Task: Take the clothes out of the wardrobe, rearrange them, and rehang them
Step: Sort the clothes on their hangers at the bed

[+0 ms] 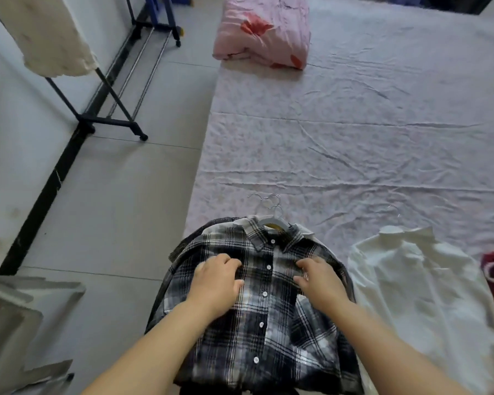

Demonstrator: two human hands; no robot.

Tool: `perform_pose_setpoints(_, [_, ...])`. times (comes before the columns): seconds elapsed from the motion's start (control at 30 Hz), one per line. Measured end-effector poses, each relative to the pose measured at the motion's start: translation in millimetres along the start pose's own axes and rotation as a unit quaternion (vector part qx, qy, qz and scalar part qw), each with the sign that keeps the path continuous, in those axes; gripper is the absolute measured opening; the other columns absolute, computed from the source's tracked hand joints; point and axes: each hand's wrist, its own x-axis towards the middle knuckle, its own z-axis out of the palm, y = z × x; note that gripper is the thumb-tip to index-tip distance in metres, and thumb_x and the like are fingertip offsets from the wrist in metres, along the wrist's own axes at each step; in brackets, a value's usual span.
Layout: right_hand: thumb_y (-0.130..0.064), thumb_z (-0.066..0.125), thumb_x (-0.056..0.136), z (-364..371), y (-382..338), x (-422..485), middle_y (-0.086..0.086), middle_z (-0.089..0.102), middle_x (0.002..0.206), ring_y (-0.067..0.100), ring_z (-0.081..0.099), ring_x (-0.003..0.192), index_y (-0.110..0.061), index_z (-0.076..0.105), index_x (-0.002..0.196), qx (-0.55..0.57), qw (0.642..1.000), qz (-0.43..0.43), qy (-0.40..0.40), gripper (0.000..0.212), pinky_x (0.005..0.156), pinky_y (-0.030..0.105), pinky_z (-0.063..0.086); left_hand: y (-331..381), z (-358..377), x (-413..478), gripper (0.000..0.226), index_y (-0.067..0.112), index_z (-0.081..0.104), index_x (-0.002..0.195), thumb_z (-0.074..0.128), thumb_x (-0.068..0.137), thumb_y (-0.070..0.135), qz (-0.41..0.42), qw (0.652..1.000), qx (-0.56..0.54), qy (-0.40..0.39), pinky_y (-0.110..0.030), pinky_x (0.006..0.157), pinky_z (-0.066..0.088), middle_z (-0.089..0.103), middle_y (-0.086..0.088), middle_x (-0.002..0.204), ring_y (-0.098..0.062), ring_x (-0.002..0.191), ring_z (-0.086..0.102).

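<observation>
Under your hands, at the near edge of the bed (354, 138), the plaid shirt (264, 317) lies face up and buttoned on its hanger (271, 222). It tops a stack of other garments whose hooks (265, 199) fan out just beyond the collar. Your left hand (216, 283) curls its fingers into the cloth left of the button row, and your right hand (320, 283) pinches a fold on the other side. That paired hold on the chest looks meant to tug the front flat or lift the shirt squarely, hanger and all. Just right of your right hand, a white shirt (419, 295) lies spread out. Far ahead of both hands sits a folded pink quilt (264, 32). Beyond your left hand the clothes rack (109, 121) stands on the floor. No label or writing is legible.
</observation>
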Motion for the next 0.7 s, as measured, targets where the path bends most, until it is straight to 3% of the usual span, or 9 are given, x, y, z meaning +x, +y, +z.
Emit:
perform_pose_setpoints(0.3, [-0.028,0.053,0.093,20,0,108,0.007,0.046,0.131,0.024,0.047,0.119,-0.016,0.049,0.131,0.000,0.999,0.015,-0.030,0.040,0.098,0.036,0.041,-19,22,60,0.044,0.025,0.039,0.137,0.044,0.095,0.037,-0.015,0.999,-0.014,-0.035,-0.033,0.108,0.027,0.042,0.008,0.133,-0.012,0.125,0.037])
perform_pose_setpoints(0.5, [-0.014,0.052,0.090,38,1,201,0.012,0.046,0.130,0.030,0.047,0.115,-0.009,0.050,0.128,-0.009,1.000,0.011,0.022,0.038,0.093,0.041,0.042,-28,47,103,0.042,0.025,0.041,0.135,0.045,0.095,0.035,-0.031,0.998,-0.046,-0.026,-0.029,0.107,0.028,0.045,0.011,0.129,-0.009,0.122,0.040])
perform_pose_setpoints(0.7, [-0.016,0.057,0.089,64,13,242,0.011,0.047,0.129,0.029,0.042,0.119,-0.012,0.043,0.132,-0.031,0.999,0.010,0.018,0.045,0.092,0.041,0.039,-27,72,127,0.042,0.026,0.040,0.136,0.044,0.096,0.034,-0.043,0.997,-0.058,-0.037,-0.028,0.107,0.025,0.043,0.012,0.130,-0.008,0.123,0.037])
